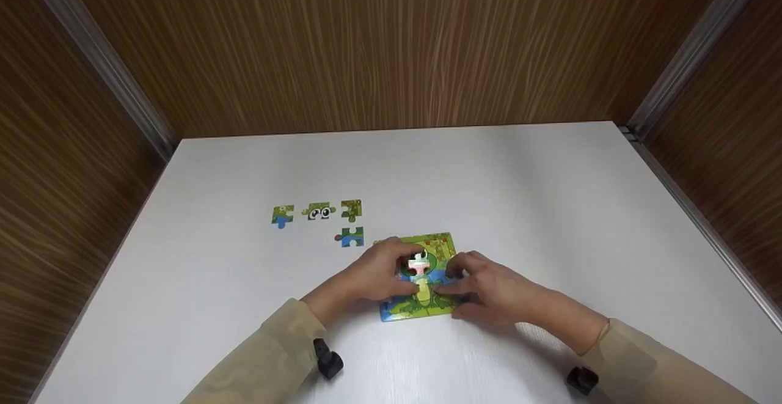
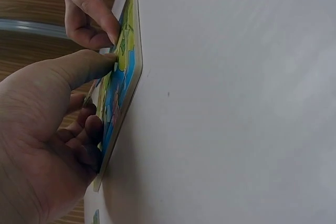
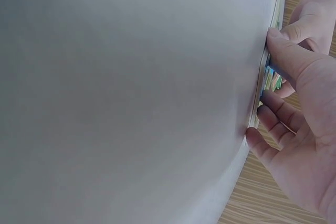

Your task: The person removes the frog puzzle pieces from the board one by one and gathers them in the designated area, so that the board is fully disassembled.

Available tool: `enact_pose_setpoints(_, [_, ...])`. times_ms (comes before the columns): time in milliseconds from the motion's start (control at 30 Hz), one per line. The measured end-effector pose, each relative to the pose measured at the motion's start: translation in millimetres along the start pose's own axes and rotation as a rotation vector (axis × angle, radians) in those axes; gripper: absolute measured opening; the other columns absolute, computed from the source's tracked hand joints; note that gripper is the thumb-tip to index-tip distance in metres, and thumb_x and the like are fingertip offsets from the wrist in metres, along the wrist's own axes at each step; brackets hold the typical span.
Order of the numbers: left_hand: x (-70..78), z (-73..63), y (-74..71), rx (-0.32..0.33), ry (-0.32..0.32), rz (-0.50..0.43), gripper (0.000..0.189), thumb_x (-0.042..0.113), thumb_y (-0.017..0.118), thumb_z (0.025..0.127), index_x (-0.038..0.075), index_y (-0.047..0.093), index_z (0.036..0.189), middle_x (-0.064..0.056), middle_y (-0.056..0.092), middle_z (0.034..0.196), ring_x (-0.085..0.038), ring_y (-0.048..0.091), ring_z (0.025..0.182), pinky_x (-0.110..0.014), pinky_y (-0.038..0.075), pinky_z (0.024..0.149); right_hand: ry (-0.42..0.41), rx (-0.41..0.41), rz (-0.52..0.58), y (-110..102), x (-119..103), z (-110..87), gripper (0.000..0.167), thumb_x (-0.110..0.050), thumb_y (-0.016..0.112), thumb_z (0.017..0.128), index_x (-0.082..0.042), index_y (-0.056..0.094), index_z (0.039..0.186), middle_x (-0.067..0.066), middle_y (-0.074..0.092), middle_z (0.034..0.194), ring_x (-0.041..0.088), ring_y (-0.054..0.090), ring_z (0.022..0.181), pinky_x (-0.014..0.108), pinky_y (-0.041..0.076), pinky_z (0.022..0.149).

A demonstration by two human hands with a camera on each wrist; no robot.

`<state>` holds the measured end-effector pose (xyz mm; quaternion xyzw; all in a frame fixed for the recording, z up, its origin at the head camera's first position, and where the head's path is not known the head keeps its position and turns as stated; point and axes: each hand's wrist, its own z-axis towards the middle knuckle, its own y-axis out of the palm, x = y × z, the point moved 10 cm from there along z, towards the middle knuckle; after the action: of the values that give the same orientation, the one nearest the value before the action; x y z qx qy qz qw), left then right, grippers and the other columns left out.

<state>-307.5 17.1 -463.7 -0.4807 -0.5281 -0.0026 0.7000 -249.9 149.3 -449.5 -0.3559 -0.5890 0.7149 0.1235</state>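
A frog jigsaw board (image 1: 400, 315) lies on the white table, its lower part blue and green around a yellow belly. My left hand (image 1: 380, 272) comes over its left side and pinches a jigsaw piece (image 1: 419, 265) with a pink patch between thumb and forefinger. That piece looks slightly tilted, over the frog's face. In the left wrist view the left thumb (image 2: 105, 62) bears on the board. My right hand (image 1: 492, 288) grips the board's right edge, forefinger reaching onto the yellow belly. The right wrist view has the right thumb (image 3: 283, 48) and fingertips along that edge.
Loose jigsaw pieces lie left of the board: a green and blue one (image 1: 282, 215), one with two eyes (image 1: 319, 212), a green one (image 1: 351, 209) and a blue one with a red knob (image 1: 352, 237). A wood-grain panel (image 1: 391, 55) rises behind the table.
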Motion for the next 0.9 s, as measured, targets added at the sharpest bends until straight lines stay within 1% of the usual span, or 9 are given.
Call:
enact_pose_setpoints(167, [-2.9,-0.6,-1.3,0.015,-0.003,0.0,0.063,0.019,0.085,0.088,0.006,0.064,0.146,0.0,0.059,0.108,-0.014,0.056,0.095,-0.029,0.05,0.084,0.004,-0.001,-0.003,0.2,0.7,0.1,0.045,-0.025,0.084,0.094,-0.02,0.074,0.137,0.01,0.058,0.134,0.027,0.053,0.124,0.042,0.053,0.098])
enact_pose_setpoints(333, [-0.3,-3.2,-5.4,0.048,0.036,-0.014,0.057,0.022,0.084,0.09,0.007,0.066,0.142,-0.006,0.058,0.1,-0.013,0.053,0.083,-0.026,0.046,0.07,0.008,-0.013,-0.011,1.5,1.3,0.0,0.045,-0.027,0.083,0.095,-0.02,0.073,0.139,0.01,0.057,0.135,0.026,0.054,0.124,0.044,0.053,0.1])
enact_pose_setpoints(433, [-0.2,-4.9,-8.5,0.063,0.039,-0.029,0.057,0.023,0.085,0.091,0.009,0.066,0.144,-0.008,0.058,0.098,-0.01,0.052,0.079,-0.025,0.045,0.067,0.009,-0.018,-0.007,1.9,1.5,-0.4,0.045,-0.027,0.083,0.095,-0.02,0.073,0.139,0.01,0.057,0.135,0.027,0.053,0.125,0.044,0.053,0.101])
enact_pose_setpoints(500, [-1.4,-6.1,-10.5,0.072,0.03,-0.042,0.06,0.023,0.084,0.092,0.01,0.065,0.147,-0.006,0.059,0.099,-0.01,0.054,0.079,-0.025,0.047,0.068,0.009,-0.018,-0.003,1.9,1.6,-0.6,0.045,-0.027,0.083,0.095,-0.021,0.073,0.139,0.01,0.057,0.135,0.028,0.053,0.126,0.045,0.052,0.101])
enact_pose_setpoints(600, [-2.4,-7.7,-13.4,0.087,0.022,-0.055,0.06,0.022,0.084,0.092,0.009,0.064,0.147,-0.003,0.062,0.104,-0.012,0.059,0.085,-0.026,0.051,0.073,0.008,-0.016,0.001,1.7,1.2,-0.8,0.046,-0.027,0.082,0.095,-0.02,0.072,0.14,0.01,0.057,0.136,0.028,0.053,0.125,0.046,0.052,0.101])
enact_pose_setpoints(767, [-3.1,-11.9,-20.8,0.118,0.018,-0.072,0.054,0.02,0.084,0.093,0.009,0.068,0.142,0.001,0.066,0.112,-0.014,0.065,0.096,-0.03,0.055,0.085,0.001,-0.009,-0.001,0.1,-0.6,-0.2,0.045,-0.026,0.084,0.094,-0.02,0.074,0.138,0.01,0.057,0.133,0.026,0.054,0.122,0.044,0.053,0.099])
enact_pose_setpoints(900, [-3.8,-16.2,-28.8,0.139,0.006,-0.13,0.049,0.019,0.084,0.093,0.008,0.07,0.138,0.001,0.067,0.117,-0.015,0.068,0.102,-0.033,0.057,0.091,-0.002,-0.005,0.001,-0.7,-0.8,0.3,0.045,-0.025,0.084,0.094,-0.02,0.074,0.137,0.009,0.058,0.132,0.026,0.054,0.122,0.044,0.052,0.099])
